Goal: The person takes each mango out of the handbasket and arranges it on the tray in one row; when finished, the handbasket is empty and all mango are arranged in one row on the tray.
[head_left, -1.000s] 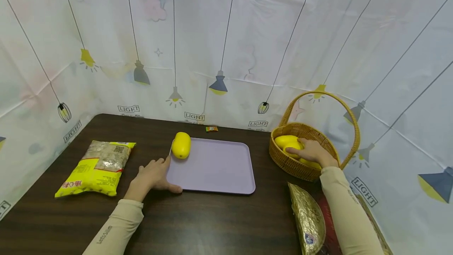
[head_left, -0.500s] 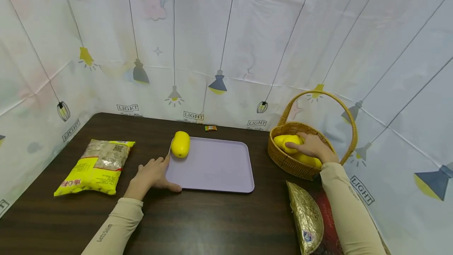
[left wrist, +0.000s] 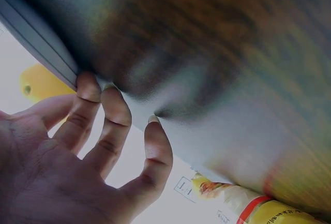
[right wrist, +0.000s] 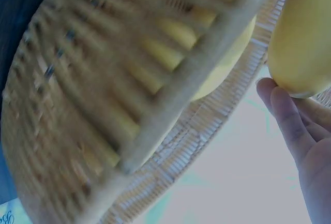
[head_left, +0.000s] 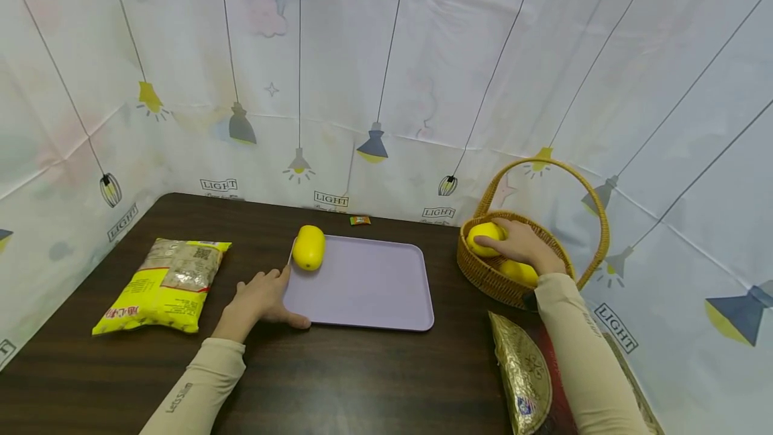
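Observation:
My right hand (head_left: 525,246) grips a yellow mango (head_left: 483,235) at the left side of the wicker basket (head_left: 483,282). In the right wrist view, the fingertips meet the end of this mango (right wrist: 302,38). More yellow mango (head_left: 521,272) shows inside the basket, partly hidden by my wrist. My left hand (head_left: 260,297) rests at the left end of a lilac tray (head_left: 374,280), thumb by the front corner and fingers spread along the side. Its fingertips (left wrist: 89,87) touch the tray's edge and the table. Another mango (head_left: 308,247) lies at the tray's back left corner.
A yellow food bag (head_left: 166,285) lies on the dark table (head_left: 362,381) at the left. A small orange-green packet (head_left: 360,220) sits behind the tray. Gold packaging (head_left: 522,374) lies below the basket, whose tall handle (head_left: 555,161) arches above my right hand.
My right hand has shifted slightly left inside the basket with the mango in its grip, uncovering more of the basket's inside. My left hand and the tray keep their places.

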The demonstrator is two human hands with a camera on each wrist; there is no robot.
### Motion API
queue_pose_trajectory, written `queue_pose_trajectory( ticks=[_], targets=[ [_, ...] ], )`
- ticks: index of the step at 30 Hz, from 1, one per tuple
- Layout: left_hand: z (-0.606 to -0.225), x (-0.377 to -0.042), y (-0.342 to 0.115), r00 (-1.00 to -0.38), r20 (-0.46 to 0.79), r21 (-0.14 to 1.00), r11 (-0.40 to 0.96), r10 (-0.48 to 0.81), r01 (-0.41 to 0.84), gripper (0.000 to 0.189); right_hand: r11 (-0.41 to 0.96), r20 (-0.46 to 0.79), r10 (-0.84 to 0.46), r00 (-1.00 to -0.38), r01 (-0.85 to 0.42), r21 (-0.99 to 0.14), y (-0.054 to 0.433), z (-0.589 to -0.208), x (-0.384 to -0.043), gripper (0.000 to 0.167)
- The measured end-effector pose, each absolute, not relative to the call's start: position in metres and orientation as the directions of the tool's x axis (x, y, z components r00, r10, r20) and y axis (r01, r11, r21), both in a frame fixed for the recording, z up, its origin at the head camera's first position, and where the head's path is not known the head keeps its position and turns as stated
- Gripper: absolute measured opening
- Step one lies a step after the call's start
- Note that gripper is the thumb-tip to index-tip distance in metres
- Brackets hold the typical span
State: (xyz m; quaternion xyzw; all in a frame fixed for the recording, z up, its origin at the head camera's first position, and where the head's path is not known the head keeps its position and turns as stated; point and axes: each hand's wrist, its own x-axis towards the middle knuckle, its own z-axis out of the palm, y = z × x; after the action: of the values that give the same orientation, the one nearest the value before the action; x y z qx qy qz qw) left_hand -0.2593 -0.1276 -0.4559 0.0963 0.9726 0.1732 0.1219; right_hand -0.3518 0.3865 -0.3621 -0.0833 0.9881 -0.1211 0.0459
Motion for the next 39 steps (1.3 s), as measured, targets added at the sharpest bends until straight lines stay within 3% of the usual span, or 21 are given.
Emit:
queue_pose_trajectory(
  ticks=[19,39],
  targets=[
    [-0.456,-0.26,-0.129,-0.953,-0.202,0.353,0.924,0.228,0.146,0.131,0.903,0.015,-0.293,-0.956,-0.281,-0.325,0.31,-0.367,-0.366,0.085],
    [-0.456,-0.26,-0.127,-0.954,-0.199,0.353,0.924,0.224,0.143,0.131,0.841,-0.025,-0.412,-0.911,-0.369,-0.396,0.229,-0.406,-0.374,0.083]
  ],
)
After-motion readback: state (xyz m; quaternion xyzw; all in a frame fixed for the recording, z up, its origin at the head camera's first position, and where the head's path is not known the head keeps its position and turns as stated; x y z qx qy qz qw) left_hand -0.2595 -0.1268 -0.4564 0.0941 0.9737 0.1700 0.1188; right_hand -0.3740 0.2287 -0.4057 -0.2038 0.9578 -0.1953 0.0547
